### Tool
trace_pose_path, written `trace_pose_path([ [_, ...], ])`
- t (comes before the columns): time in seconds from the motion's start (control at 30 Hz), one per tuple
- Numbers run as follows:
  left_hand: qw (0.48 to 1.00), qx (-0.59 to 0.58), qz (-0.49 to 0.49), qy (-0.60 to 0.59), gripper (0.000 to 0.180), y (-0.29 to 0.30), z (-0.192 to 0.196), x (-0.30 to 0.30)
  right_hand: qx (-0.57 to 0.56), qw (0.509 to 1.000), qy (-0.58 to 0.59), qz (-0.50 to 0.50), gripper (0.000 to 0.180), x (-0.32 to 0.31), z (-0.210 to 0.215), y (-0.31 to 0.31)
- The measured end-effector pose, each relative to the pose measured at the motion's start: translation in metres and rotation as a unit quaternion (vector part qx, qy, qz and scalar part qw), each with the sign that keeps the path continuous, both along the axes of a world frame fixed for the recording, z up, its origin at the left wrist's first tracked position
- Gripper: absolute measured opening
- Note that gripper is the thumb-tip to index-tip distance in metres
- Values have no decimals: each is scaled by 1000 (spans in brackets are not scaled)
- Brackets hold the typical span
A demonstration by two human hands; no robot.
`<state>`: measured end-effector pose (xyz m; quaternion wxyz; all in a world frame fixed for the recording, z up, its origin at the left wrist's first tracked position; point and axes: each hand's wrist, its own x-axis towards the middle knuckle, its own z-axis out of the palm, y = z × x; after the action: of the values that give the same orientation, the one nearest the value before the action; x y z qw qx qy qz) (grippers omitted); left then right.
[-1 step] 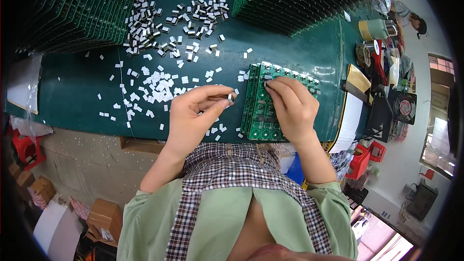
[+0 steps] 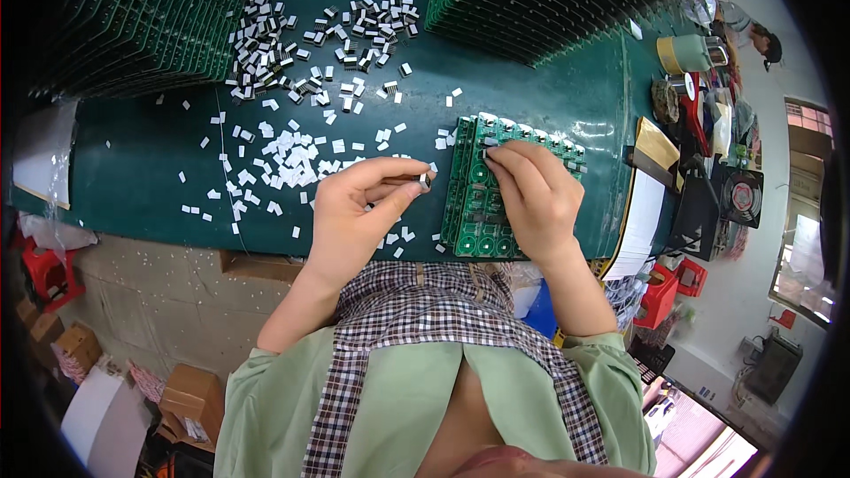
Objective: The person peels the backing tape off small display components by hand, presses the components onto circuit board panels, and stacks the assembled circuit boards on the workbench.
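Observation:
My left hand (image 2: 343,219) is raised over the table's near side. Its thumb and fingertips pinch a small pin component (image 2: 426,180), dark with a white face. To its right, my right hand (image 2: 547,202) reaches over a stack of green circuit boards (image 2: 480,228). Thumb and fingers close at the top board's left part, on a small dark component (image 2: 490,142) largely covered by the fingertips. Round parts and rows of small pieces show on that board. Left of my left hand lies a scatter of small white pieces (image 2: 292,164).
Many loose pin components (image 2: 354,31) with white tops lie at the far side of the green table (image 2: 133,168). Tall racks of circuit boards stand at far left (image 2: 168,18) and far right (image 2: 567,0). A bottle (image 2: 686,54), papers (image 2: 639,221) and a fan (image 2: 742,195) sit rightward.

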<state>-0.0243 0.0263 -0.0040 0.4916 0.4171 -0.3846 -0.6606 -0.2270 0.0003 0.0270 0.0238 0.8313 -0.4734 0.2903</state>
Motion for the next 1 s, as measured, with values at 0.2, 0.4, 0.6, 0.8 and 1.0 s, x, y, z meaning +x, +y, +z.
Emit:
trace_pose_path([
  [0.2,998,-45,-16,-45,18,-4,-3,-2,-6,1000,16,-3,19,1,0,-1],
  [0.4,997,-54,-17,-45,18,-5,-5,-4,-6,999,24,24,20,-2,2,-1],
  [0.6,993,-84,37,-68,26,8,3,-16,129,988,71,-50,21,14,34,16],
  [0.8,976,-173,34,-129,16,11,8,-23,258,941,-203,78,21,9,28,25],
  [1.0,955,-268,-45,-117,12,7,8,-20,355,884,-296,73,21,6,27,33],
])
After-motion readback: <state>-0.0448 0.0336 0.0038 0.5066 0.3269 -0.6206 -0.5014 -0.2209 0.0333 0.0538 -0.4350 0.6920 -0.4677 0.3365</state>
